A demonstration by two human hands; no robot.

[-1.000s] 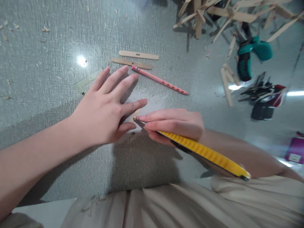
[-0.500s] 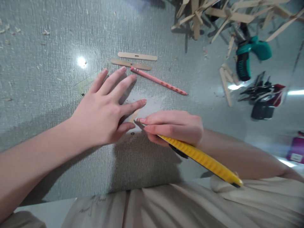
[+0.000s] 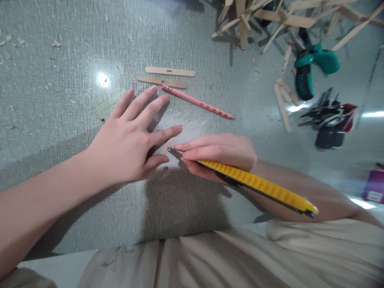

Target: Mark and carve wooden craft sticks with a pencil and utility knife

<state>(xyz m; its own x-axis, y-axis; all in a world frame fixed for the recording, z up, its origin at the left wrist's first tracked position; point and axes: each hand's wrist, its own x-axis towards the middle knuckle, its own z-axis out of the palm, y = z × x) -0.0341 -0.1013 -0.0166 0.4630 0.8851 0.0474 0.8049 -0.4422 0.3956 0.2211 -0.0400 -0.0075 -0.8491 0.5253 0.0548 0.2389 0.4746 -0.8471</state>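
My left hand (image 3: 129, 138) lies over a wooden craft stick (image 3: 169, 145), its fingers spread and the stick showing between thumb and index finger. The rest of that stick is hidden under the hand. My right hand (image 3: 220, 154) is closed around a yellow utility knife (image 3: 255, 180), held like a pen, with the blade tip at the stick. Beyond my left fingertips lie two craft sticks, a pale one (image 3: 183, 72) with a small slot and a darker one (image 3: 174, 84) with a mark mid-length. A pink pencil (image 3: 201, 103) rests beside them, its eraser end touching or near the darker stick.
At the back right is a pile of joined craft sticks (image 3: 270, 16). Teal-handled pliers (image 3: 304, 78), a few loose sticks (image 3: 282, 108) and a cluster of dark tools (image 3: 330, 120) lie at right. A purple object (image 3: 375, 186) sits at the right edge. Wood shavings (image 3: 55, 44) dot the left.
The knife's rear end has swung up and to the right, while its tip stays at the stick. My left hand keeps its place over the stick. The whole view has shifted slightly.
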